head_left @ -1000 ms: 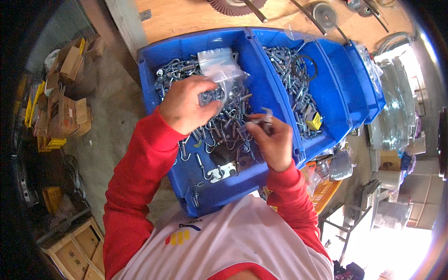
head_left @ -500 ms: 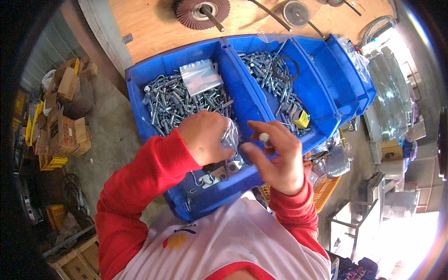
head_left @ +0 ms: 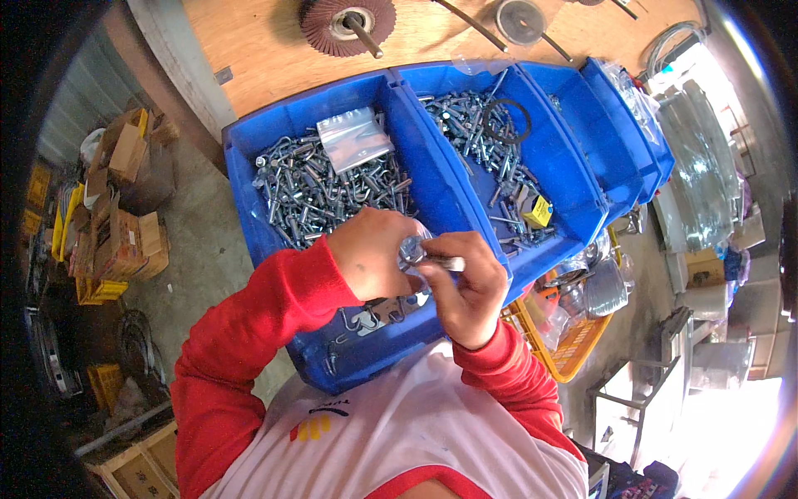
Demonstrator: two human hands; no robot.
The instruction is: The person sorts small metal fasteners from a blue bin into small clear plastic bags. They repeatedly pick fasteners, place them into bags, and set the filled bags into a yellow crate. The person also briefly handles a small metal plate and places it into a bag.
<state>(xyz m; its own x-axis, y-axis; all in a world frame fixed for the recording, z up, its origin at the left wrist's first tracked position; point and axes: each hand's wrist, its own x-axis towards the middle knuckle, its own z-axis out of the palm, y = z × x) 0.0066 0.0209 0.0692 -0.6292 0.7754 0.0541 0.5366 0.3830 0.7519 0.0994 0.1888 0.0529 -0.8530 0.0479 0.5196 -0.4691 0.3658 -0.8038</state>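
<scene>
Because left hand (head_left: 374, 254) wraps bag (head_left: 411, 249) | inside unclear | right hand (head_left: 470, 289) pinches rod (head_left: 454, 264)

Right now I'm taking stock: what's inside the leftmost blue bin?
A heap of metal fasteners lies in the leftmost blue bin, with a clear bag on top and a pale flat piece nearer the front. The left hand covers part; anything under the heap is hidden.

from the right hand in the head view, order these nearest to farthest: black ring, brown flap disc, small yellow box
From the right hand:
1. Small yellow box, just up and right
2. Black ring, farther up, slightly right
3. Brown flap disc, top edge, well left
</scene>
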